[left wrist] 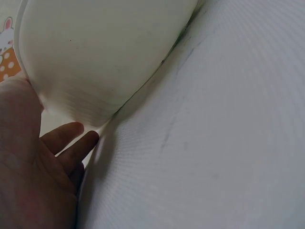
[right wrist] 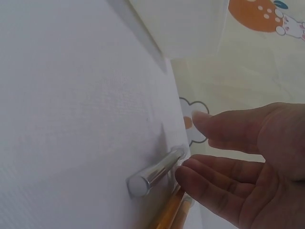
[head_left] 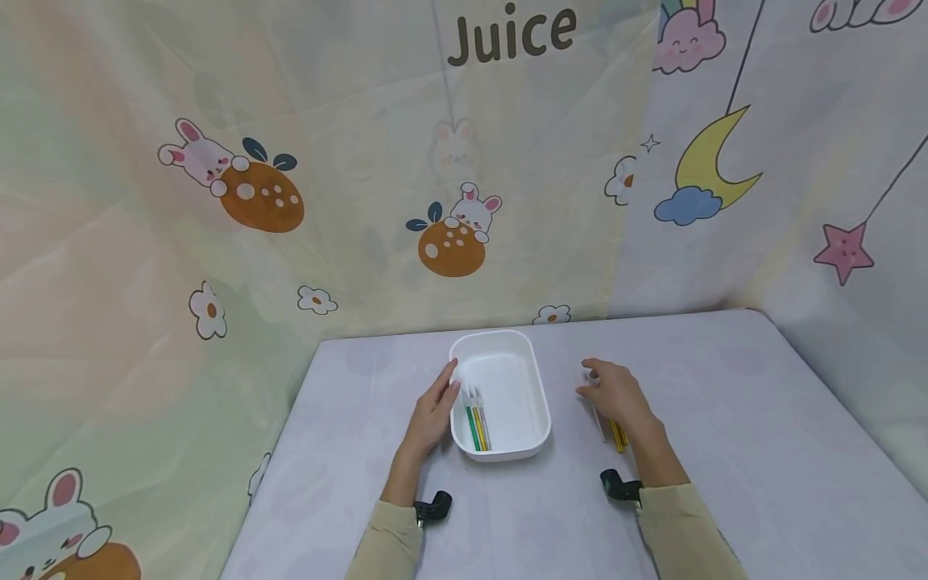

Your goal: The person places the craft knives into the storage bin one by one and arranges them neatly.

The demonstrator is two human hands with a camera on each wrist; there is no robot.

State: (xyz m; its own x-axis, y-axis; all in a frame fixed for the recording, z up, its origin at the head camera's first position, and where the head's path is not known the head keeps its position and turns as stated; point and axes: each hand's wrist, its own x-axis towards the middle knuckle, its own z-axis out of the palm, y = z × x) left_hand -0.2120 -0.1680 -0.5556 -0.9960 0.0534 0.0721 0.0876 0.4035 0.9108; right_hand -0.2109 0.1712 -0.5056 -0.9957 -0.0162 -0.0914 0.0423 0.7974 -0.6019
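Silver-handled utensil [head_left: 600, 425]: it lies on the table [head_left: 754, 419], to the right of the tray; your right hand [head_left: 619, 397] is over its upper end, so you cannot see there what kind of utensil it is.
Yellow handles [head_left: 619, 437]: they lie just beside the silver one, partly under your right hand; in the right wrist view the lower edge cuts them off, and their upper ends are hidden.
Gap at your right thumb: something pale shows there in the head view, but it is hard to make out.
White tray [head_left: 518, 403]: it stands upright on the table between your two hands; both wrist views show only a part of it.
Forks [head_left: 479, 427]: three of them, with green, yellow and silver handles, lie side by side in the left part of the tray, tines to the far side.
Right hand: its thumb and fingers are apart, the fingertips very near the silver handle; whether they touch it, you cannot tell.
Left hand [head_left: 430, 415]: its fingers are extended and rest against the left side of the tray, some at the rim; it is well apart from the silver-handled utensil.
Sleeves [head_left: 391, 540]: the lower edge of the head view cuts both.
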